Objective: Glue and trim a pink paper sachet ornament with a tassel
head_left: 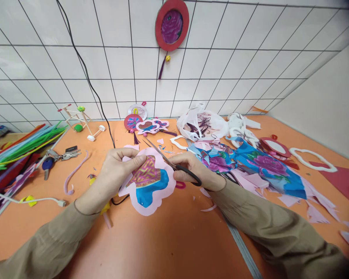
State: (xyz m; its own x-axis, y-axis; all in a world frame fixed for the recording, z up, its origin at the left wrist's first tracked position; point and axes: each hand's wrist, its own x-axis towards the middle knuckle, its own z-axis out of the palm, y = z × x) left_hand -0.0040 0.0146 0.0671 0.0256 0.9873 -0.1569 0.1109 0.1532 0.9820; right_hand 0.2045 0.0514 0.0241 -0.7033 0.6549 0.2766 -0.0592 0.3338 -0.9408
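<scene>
My left hand [116, 170] pinches a cloud-shaped pink paper frame [148, 209] by its upper left part, thumb on top. Patterned fabric in magenta, gold and blue fills the frame's middle. Closed around black-handled scissors [189, 171], my right hand [193, 170] is at the frame's right edge. The scissor blades point up and left, slightly parted, over the frame's upper edge; whether they touch the paper I cannot tell. A dark pink loop [180, 185] shows just below my right hand.
Blue floral fabric [267, 162] and pink paper scraps [317, 213] lie to the right, below a plastic bag [202, 122]. Finished-looking pendants [133, 122] rest by the tiled wall. Keys [66, 155], a white cable [26, 200] and colourful pipe cleaners [26, 143] are at left.
</scene>
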